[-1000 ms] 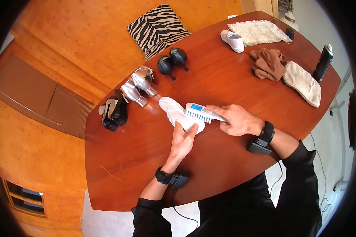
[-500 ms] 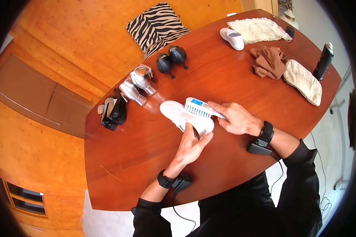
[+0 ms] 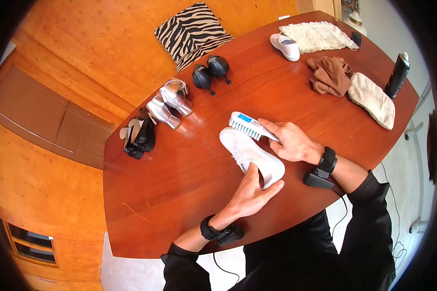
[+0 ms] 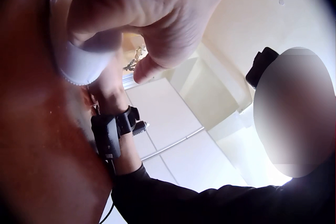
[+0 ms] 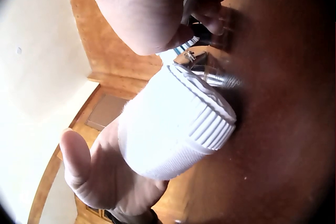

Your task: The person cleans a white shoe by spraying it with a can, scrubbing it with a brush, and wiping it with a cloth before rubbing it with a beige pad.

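A white canvas sneaker (image 3: 243,145) is held by my left hand (image 3: 250,198), whose fingers reach into the shoe's opening while the thumb stands out beside the heel. My right hand (image 3: 292,141) grips the handle of a white scrub brush (image 3: 247,122) with blue-green and white bristles, index finger laid along its back. The bristles overlap the shoe's toe edge in the head view. In the right wrist view, the ribbed sole edge of the sneaker (image 5: 163,124) faces the camera. The left wrist view shows the fingers inside the sneaker's (image 4: 86,69) collar.
Along the table's far left edge stand black shoes (image 3: 140,136), silver heels (image 3: 165,110) and black heels (image 3: 210,72). At the far right lie another white sneaker (image 3: 286,47), a cream cloth (image 3: 320,37), a brown cloth (image 3: 331,75), a cream pad (image 3: 371,101) and a spray can (image 3: 397,76).
My left hand has moved right and turned the sneaker, bringing its toe under the brush. The brush has shifted slightly up and right, from the shoe's side to the toe end.
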### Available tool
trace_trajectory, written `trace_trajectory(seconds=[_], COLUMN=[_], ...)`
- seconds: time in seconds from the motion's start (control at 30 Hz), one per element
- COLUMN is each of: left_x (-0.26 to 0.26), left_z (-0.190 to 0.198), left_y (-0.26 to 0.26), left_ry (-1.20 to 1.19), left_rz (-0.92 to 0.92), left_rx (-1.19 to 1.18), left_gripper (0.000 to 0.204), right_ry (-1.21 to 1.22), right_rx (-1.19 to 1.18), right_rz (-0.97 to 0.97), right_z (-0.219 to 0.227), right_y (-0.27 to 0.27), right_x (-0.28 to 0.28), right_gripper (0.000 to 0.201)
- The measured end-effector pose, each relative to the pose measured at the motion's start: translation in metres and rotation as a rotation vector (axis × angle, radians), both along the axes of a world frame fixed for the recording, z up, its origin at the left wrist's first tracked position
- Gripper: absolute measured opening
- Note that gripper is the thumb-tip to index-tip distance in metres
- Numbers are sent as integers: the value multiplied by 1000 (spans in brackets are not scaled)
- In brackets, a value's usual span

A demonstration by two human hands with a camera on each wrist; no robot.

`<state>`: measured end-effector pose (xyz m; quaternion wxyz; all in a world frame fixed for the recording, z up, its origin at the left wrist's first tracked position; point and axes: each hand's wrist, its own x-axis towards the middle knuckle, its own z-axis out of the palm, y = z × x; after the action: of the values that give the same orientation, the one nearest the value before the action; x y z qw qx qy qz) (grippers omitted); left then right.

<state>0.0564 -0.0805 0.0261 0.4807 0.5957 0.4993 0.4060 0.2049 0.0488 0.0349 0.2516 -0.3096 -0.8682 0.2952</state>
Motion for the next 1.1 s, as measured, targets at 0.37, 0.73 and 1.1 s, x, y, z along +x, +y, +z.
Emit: trace_trajectory(seconds=[0.37, 0.73, 1.1], left_x=[-3, -11, -12], left_z=[5, 17, 16], left_y=[6, 16, 17], left_ry=[-52, -287, -279], left_rz=[91, 151, 163], left_rx=[-60, -114, -114], left_gripper=[63, 55, 57], right_ry=[-37, -61, -63], right_rx=[-69, 73, 149], right_rz=[123, 132, 78], right_z=[5, 10, 14], right_y=[-3, -4, -4], right_x=[1, 3, 8], right_gripper=[59, 59, 62])
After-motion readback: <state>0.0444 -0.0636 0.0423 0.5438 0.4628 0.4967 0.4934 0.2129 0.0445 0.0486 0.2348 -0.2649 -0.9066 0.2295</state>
